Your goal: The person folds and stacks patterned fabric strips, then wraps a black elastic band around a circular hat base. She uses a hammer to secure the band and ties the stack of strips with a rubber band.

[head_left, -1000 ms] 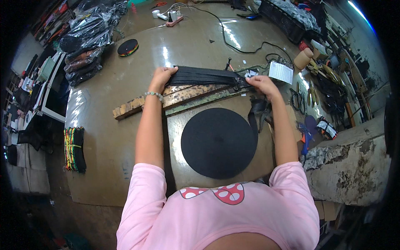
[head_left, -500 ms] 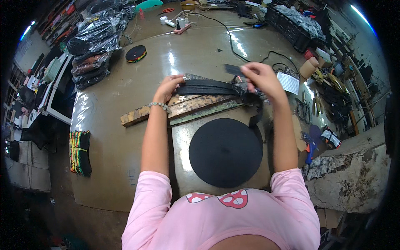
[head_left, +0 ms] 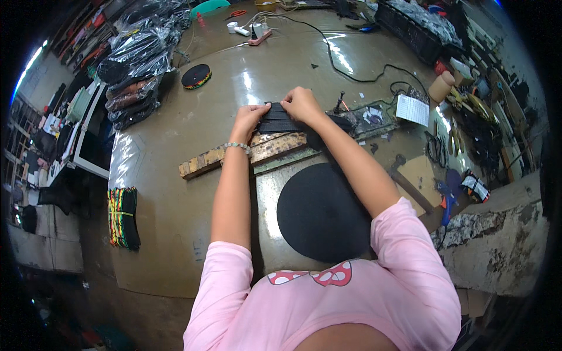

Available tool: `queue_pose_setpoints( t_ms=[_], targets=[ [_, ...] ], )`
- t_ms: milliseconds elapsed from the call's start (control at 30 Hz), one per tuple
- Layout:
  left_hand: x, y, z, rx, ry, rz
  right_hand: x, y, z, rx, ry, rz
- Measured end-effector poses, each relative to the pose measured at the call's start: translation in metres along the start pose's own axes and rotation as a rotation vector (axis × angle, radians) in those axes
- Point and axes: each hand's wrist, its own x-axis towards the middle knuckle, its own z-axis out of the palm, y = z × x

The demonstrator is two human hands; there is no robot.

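Note:
A stack of black webbing strips (head_left: 277, 125) lies across wooden bars (head_left: 272, 153) at the middle of the table. My left hand (head_left: 248, 120) pinches the strips at their left end, thumb on top. Just right of it, my right hand (head_left: 303, 106) has its fingers closed on a strip at the upper edge of the stack; the fingertips are partly hidden. Below the bars rests a large flat roll of black webbing (head_left: 319, 212), partly covered by my right forearm. A small cutting fixture with an upright post (head_left: 340, 100) stands at the bars' right end.
A hammer (head_left: 413, 186), a blue glue gun (head_left: 448, 202) and scissors (head_left: 435, 149) lie at the right. A bundle of colourful straps (head_left: 123, 218) sits at the left edge. Further back are a small roll (head_left: 196, 76), a power strip (head_left: 259, 38) with a trailing cable, and a black crate (head_left: 410, 38).
My right hand has moved left from the fixture, bringing a short black strip to the stack beside my left hand. The hammer has come into sight from behind my right forearm.

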Motion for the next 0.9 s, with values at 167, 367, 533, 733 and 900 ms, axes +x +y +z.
queue_pose_setpoints(
  t_ms=[167,367,533,733,900],
  targets=[
    [0.009,-0.006,0.003,0.187,0.093,0.032,-0.039,-0.007,-0.097,-0.165,-0.135,-0.032],
    [0.012,-0.005,-0.001,0.126,0.015,-0.029,-0.087,0.06,-0.169,0.016,-0.173,0.086],
    [0.006,-0.001,0.004,0.177,0.063,0.01,-0.076,0.114,-0.158,0.311,-0.023,0.059],
    [-0.001,0.005,0.008,0.142,0.074,-0.036,-0.085,0.157,-0.126,0.404,-0.127,0.197],
    [0.0,0.005,0.004,0.181,0.018,-0.054,-0.084,0.177,-0.111,0.411,-0.15,0.264]
  ],
)
